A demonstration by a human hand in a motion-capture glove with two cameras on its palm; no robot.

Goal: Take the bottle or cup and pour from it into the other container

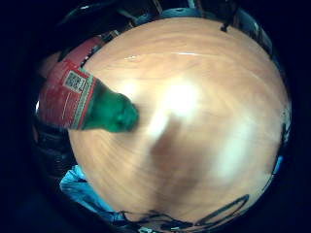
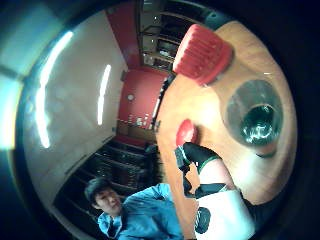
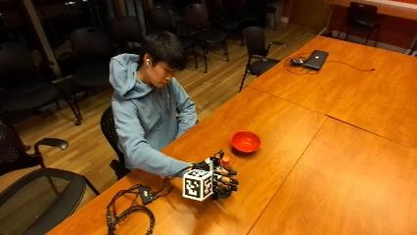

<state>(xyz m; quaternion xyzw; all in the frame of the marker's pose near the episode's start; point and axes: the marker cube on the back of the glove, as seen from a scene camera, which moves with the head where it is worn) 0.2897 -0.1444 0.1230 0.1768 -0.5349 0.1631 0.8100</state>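
In the outside view my gloved right hand (image 3: 219,180) grips a bottle upright near the table's front edge, with its red cap (image 3: 225,160) showing above the fingers. The little finger side palm view shows the green bottle (image 1: 82,99) with its red label, its green end pointing at the wooden table (image 1: 204,97). Whether it stands on the wood or hangs just above it, I cannot tell. A red bowl (image 3: 246,142) sits a short way beyond the hand. In the thumb side palm view the bowl (image 2: 186,132) lies past my thumb (image 2: 200,155), and the ribbed red cap (image 2: 202,52) is close.
A dark round glassy shape (image 2: 255,120) with green inside is close to the palm; I cannot tell if it is part of the bottle. A laptop (image 3: 316,58) lies at the table's far end. Black cables (image 3: 130,210) coil by the front edge. Chairs (image 3: 257,46) stand behind.
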